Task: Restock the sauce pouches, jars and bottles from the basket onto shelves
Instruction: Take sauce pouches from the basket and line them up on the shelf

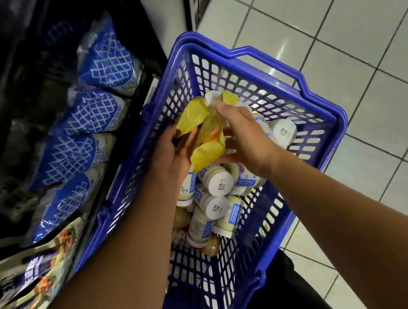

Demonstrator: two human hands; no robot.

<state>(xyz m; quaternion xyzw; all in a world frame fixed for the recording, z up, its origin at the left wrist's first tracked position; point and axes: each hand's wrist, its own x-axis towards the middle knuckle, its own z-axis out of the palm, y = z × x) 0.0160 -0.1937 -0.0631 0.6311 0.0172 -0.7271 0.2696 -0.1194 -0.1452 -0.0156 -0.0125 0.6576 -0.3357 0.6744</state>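
A blue plastic basket stands on the floor beside the shelf. Inside it lie several white-capped sauce jars with blue lattice labels. Above the jars, both hands hold yellow sauce pouches. My left hand grips the pouches from the left side. My right hand grips them from the right, fingers curled over the top edge. How many pouches there are I cannot tell.
A dark shelf on the left holds a row of blue lattice-patterned pouches. Darker pouches with food pictures lie at the lower left. White tiled floor spreads to the right. A dark trouser leg shows below the basket.
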